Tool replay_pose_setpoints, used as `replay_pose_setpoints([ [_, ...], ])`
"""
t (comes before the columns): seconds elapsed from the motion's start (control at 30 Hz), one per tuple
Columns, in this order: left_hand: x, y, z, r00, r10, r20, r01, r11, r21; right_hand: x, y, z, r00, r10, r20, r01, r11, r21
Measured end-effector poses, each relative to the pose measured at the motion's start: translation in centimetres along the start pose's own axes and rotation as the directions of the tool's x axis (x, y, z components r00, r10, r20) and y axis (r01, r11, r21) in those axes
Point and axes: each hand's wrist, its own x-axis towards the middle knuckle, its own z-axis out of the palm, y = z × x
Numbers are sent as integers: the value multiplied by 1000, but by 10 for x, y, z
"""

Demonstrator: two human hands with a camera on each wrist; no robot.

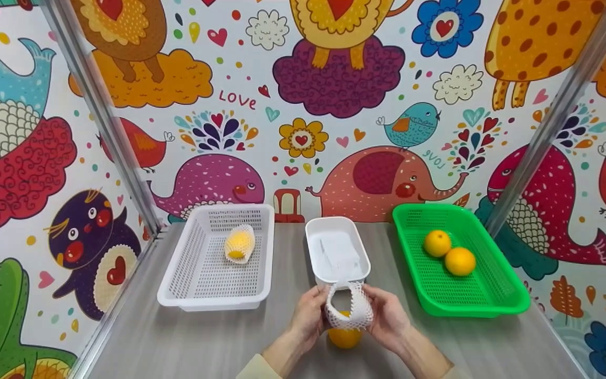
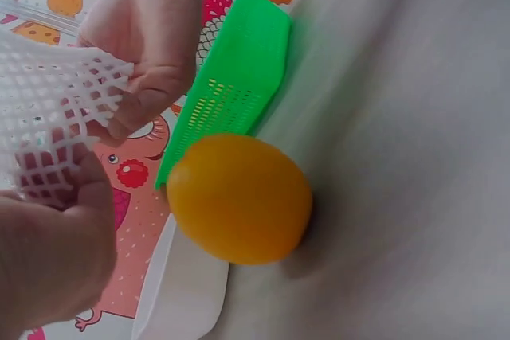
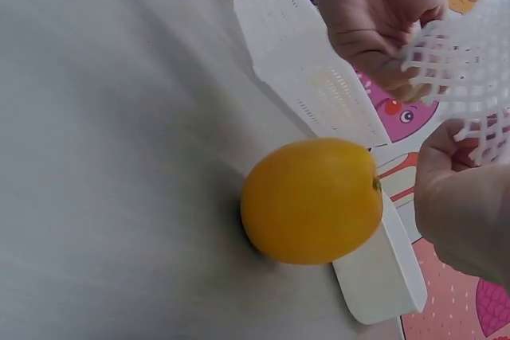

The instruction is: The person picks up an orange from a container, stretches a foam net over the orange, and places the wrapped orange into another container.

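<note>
Between them, my two hands hold a white foam fruit net (image 1: 358, 308), stretched so that its mouth gapes. My left hand (image 1: 309, 314) pinches its left edge, and my right hand (image 1: 390, 317) pinches the right edge. Just below the net, a bare orange (image 1: 345, 338) rests on the table; the head view shows it partly covered by the net. Both wrist views show this orange (image 2: 239, 199) whole and apart from the hands, with the net (image 3: 466, 65) held above the table.
On the left stands a white basket (image 1: 213, 300) with a netted yellow-orange fruit (image 1: 240, 244) in it. A small white tub (image 1: 337, 223), holding whitish material, is in the middle. The green basket (image 1: 497, 284) at right holds two oranges (image 1: 460, 261). A patterned wall (image 1: 292, 173) rises behind.
</note>
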Motion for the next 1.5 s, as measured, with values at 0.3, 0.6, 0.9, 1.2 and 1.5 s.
replay_pose_setpoints([
  [0.3,7,-16,-8,994,15,-107,3,985,171,8,15,-23,986,-40,-159,-4,964,-267],
  [0.6,12,-36,-8,971,124,-202,-27,906,422,12,32,-43,963,-78,-257,-16,939,-343],
  [0.9,38,-81,-34,964,193,-183,-64,835,546,11,48,-52,931,-92,-352,-87,883,-461],
  [1.2,8,-60,-17,965,134,-223,25,805,592,12,53,-49,927,-141,-348,-108,787,-607],
  [1.5,9,-56,-13,966,73,-247,72,844,532,14,51,-31,889,-205,-409,-111,771,-628],
])
